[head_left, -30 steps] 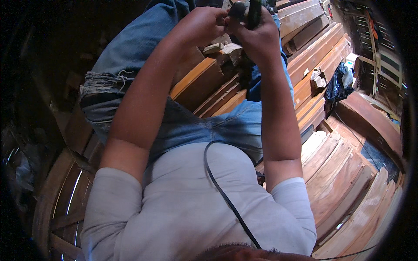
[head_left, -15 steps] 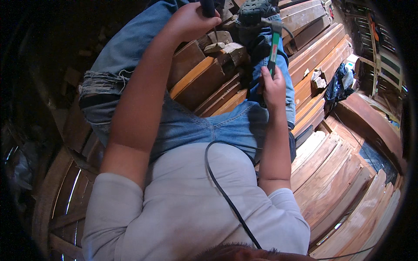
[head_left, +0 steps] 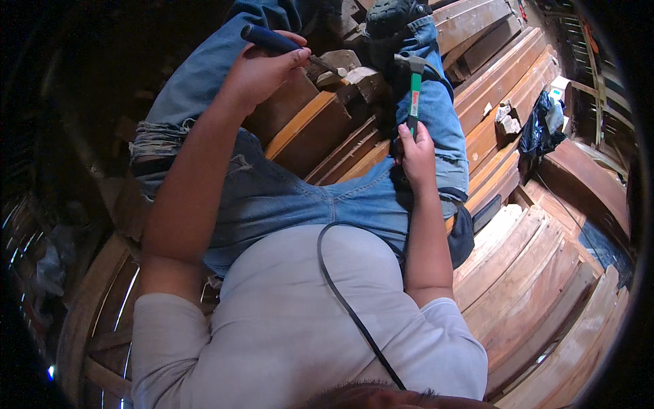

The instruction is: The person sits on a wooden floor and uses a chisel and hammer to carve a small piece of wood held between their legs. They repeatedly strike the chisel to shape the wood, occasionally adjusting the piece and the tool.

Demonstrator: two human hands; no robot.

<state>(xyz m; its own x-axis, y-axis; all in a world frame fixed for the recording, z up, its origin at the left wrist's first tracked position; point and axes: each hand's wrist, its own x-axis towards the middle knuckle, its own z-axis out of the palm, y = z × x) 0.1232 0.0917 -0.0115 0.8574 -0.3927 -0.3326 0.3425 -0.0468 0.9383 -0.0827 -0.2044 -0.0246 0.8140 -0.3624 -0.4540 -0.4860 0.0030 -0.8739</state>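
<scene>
My left hand (head_left: 262, 71) is closed around the dark blue handle of a chisel (head_left: 272, 39). The chisel lies tilted, its thin shaft running right and down to a small pale wood piece (head_left: 332, 76); I cannot tell whether its tip touches. In my right hand (head_left: 417, 153) is a hammer (head_left: 414, 88) with a green and black handle, gripped low, its metal head pointing away from me above my right shin. Between my legs a rough, broken-ended piece of wood (head_left: 368, 88) sits on brown boards (head_left: 300, 140).
Stacked brown boards (head_left: 490, 95) run along the right, with a black plastic bag (head_left: 541, 126) beside them. Paler planks (head_left: 524, 266) lie at the lower right. A black cable (head_left: 340, 293) hangs over my shirt. Dark clutter with clear plastic (head_left: 51, 273) is at the left.
My left hand has moved left and slightly down, tipping the chisel from upright to slanted. My right hand and the hammer have shifted a little left and nearer to me.
</scene>
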